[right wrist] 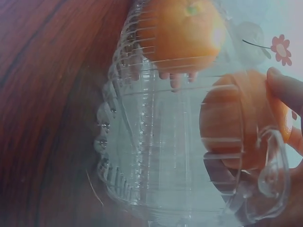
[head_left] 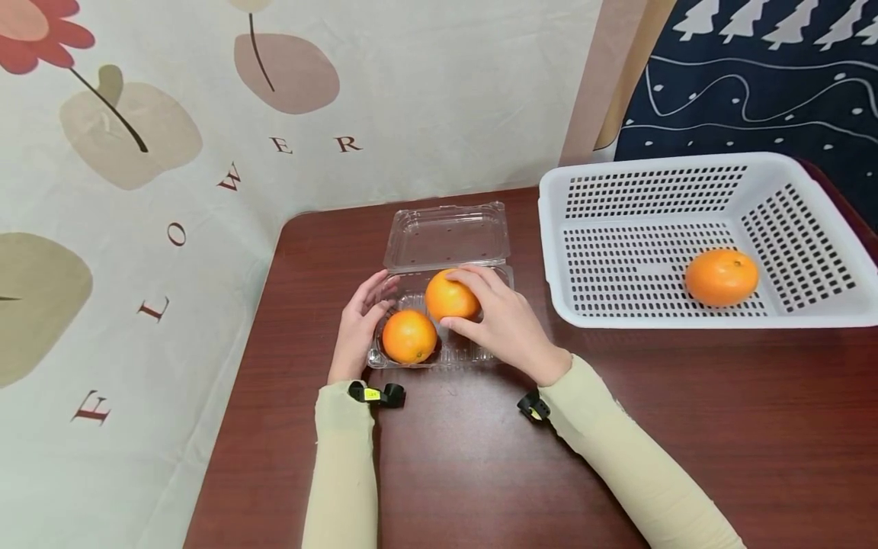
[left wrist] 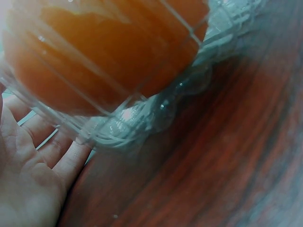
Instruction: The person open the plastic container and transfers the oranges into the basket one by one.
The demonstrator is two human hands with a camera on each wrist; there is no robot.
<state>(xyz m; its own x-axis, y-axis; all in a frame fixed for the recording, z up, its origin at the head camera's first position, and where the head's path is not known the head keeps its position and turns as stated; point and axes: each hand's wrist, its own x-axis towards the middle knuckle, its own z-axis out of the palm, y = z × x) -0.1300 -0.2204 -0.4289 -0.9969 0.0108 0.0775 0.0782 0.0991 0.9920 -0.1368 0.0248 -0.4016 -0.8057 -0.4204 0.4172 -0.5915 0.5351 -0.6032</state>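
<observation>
A clear plastic clamshell box point(head_left: 466, 354) lies on the table, its lid point(head_left: 449, 238) folded back on the far side. One orange point(head_left: 409, 337) sits in the box's near left corner. Just behind and to the right of it, my right hand point(head_left: 507, 319) holds a second orange point(head_left: 450, 296) between thumb and fingers, inside the box's outline. My left hand point(head_left: 358, 326) rests along the left wall of the box with relaxed fingers; in the left wrist view those fingers point(left wrist: 71, 161) lie against the clear plastic. The right wrist view shows both oranges through the ribbed side.
To the right stands a white perforated basket point(head_left: 551, 263) with one orange point(head_left: 722, 278) in it. The dark red wooden table point(head_left: 453, 473) ends close behind the lid, against a printed cloth point(head_left: 446, 99). A navy patterned cloth point(head_left: 741, 91) hangs behind the basket.
</observation>
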